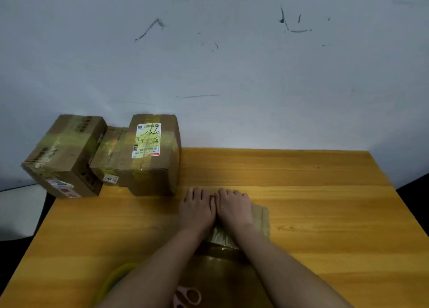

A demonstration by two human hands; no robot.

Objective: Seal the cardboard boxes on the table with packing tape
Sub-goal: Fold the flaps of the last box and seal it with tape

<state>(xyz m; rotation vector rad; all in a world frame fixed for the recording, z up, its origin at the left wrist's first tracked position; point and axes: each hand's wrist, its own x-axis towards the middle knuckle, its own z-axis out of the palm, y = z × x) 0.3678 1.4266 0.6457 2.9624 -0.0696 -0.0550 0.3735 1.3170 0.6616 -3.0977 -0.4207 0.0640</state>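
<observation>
Both your left hand (pixel 197 206) and right hand (pixel 233 206) press flat, fingers straight, gripping nothing, on the taped box (pixel 261 217); three boxes (pixel 148 154) beside already look sealed.

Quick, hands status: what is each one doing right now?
Left hand: open, pressing flat on the box.
Right hand: open, pressing flat on the same box.

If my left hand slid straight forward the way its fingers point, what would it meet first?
Probably bare wooden table, then the wall. The left hand points just right of the labelled cardboard box, though depth is unclear.
</observation>
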